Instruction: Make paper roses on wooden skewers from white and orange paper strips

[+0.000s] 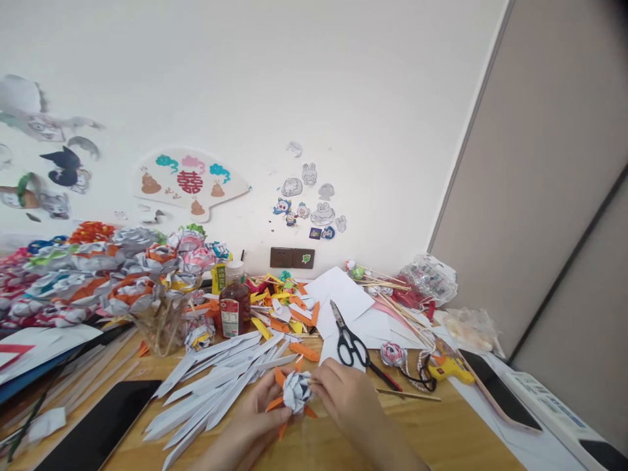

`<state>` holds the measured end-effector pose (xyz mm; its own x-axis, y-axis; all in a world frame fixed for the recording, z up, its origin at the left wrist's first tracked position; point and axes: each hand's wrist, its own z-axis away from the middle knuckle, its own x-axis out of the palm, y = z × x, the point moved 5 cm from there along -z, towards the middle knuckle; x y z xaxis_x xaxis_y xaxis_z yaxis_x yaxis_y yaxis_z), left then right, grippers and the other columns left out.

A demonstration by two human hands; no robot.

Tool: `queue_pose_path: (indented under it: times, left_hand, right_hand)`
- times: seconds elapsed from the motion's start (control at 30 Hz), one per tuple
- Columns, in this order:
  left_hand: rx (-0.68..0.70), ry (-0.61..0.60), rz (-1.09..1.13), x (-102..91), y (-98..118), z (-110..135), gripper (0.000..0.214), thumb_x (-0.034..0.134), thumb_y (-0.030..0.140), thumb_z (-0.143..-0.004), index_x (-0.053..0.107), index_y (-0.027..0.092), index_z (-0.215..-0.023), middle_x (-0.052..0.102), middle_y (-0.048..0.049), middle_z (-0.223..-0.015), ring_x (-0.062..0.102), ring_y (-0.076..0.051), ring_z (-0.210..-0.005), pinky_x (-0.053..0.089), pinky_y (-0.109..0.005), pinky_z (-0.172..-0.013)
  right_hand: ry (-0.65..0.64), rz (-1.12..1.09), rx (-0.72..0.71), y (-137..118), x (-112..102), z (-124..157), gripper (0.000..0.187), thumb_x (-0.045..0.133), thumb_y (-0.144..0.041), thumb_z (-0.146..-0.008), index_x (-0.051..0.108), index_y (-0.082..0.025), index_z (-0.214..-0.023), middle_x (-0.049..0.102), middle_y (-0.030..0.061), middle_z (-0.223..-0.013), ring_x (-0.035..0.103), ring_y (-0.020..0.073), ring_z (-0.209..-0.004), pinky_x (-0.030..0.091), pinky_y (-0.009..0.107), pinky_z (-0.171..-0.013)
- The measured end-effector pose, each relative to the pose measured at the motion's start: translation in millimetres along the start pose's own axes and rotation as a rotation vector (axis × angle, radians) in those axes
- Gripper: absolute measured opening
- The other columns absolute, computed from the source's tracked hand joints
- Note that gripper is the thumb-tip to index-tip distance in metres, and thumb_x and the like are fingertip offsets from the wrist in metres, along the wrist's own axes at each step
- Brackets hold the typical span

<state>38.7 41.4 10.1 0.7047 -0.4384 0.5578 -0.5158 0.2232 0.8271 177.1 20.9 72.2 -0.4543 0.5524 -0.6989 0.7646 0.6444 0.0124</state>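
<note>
Both my hands hold a small paper flower (296,390) of white printed paper with orange petals, low over the wooden table (441,432). My left hand (255,418) cups it from below and the left, fingers curled round it. My right hand (348,399) pinches its right side, fingers closed on the paper. A fan of folded white paper strips (220,379) lies just left of the flower. Black-handled scissors (349,340) lie behind my right hand.
A heap of finished paper flowers (98,275) fills the left rear, some in a glass (164,327). A red-labelled bottle (234,301), orange scraps (284,307), white sheets (343,294), wooden skewers (397,307), a yellow glue gun (449,369) and two phones (98,425) (495,389) lie around.
</note>
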Motion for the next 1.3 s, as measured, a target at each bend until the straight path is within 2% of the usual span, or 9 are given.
queue_pose_path:
  times: [0.3,0.43,0.6,0.73,0.9,1.1,1.3]
  left_hand:
    - [-0.020,-0.037,0.152,1.4,7,4,0.041,0.074,0.025,-0.073,0.064,0.025,-0.113,0.068,-0.0077,-0.112,0.059,-0.028,-0.107,0.046,-0.042,-0.090]
    - [-0.039,0.008,0.223,-0.4,6,2,0.035,0.067,0.013,-0.076,0.067,0.024,-0.109,0.070,-0.0064,-0.111,0.062,-0.025,-0.101,0.048,-0.042,-0.088]
    - [-0.028,-0.020,0.245,3.1,4,2,0.035,0.056,0.006,-0.082,0.065,0.024,-0.111,0.070,-0.0060,-0.111,0.063,-0.023,-0.102,0.045,-0.041,-0.093]
    - [0.005,-0.059,0.209,6.5,6,2,0.035,0.062,0.009,-0.080,0.064,0.024,-0.112,0.068,-0.0064,-0.112,0.060,-0.024,-0.106,0.041,-0.042,-0.098]
    - [0.027,-0.051,0.180,8.7,8,2,0.035,0.071,0.015,-0.074,0.066,0.024,-0.107,0.069,-0.0063,-0.108,0.059,-0.026,-0.107,0.037,-0.043,-0.101]
    - [0.008,-0.019,0.175,11.6,10,2,0.036,0.076,0.018,-0.070,0.067,0.025,-0.104,0.070,-0.0051,-0.104,0.059,-0.026,-0.109,0.035,-0.043,-0.103]
    - [0.022,-0.034,0.148,13.5,11,4,0.037,0.074,0.019,-0.072,0.065,0.025,-0.108,0.069,-0.0050,-0.107,0.054,-0.028,-0.116,0.034,-0.043,-0.104]
  right_hand:
    - [0.072,-0.160,0.207,16,-2,3,0.026,0.035,-0.025,-0.097,0.057,-0.019,-0.085,0.060,0.0031,-0.075,0.059,0.0163,-0.065,0.037,0.024,-0.058]
    - [0.056,-0.230,0.248,16,6,6,0.020,0.039,-0.020,-0.093,0.058,-0.019,-0.086,0.060,0.0033,-0.076,0.059,0.0167,-0.066,0.039,0.024,-0.058]
    - [0.061,-0.336,0.306,16,15,10,0.019,0.042,-0.015,-0.092,0.060,-0.020,-0.090,0.060,0.0024,-0.078,0.059,0.0158,-0.069,0.042,0.023,-0.060]
    - [0.079,-0.430,0.349,17,21,12,0.019,0.043,-0.012,-0.090,0.061,-0.020,-0.090,0.061,0.0025,-0.080,0.061,0.0159,-0.072,0.044,0.023,-0.063]
    - [0.072,-0.485,0.382,17,25,12,0.021,0.043,-0.010,-0.087,0.062,-0.019,-0.091,0.063,0.0036,-0.081,0.062,0.0168,-0.074,0.045,0.024,-0.066]
    - [0.037,-0.461,0.320,10,22,11,0.024,0.041,-0.010,-0.088,0.061,-0.020,-0.098,0.063,0.0033,-0.084,0.062,0.0169,-0.076,0.046,0.025,-0.067]
    - [0.026,-0.237,0.223,2,16,9,0.029,0.037,-0.012,-0.090,0.058,-0.021,-0.108,0.062,0.0035,-0.084,0.062,0.0173,-0.068,0.044,0.025,-0.058]
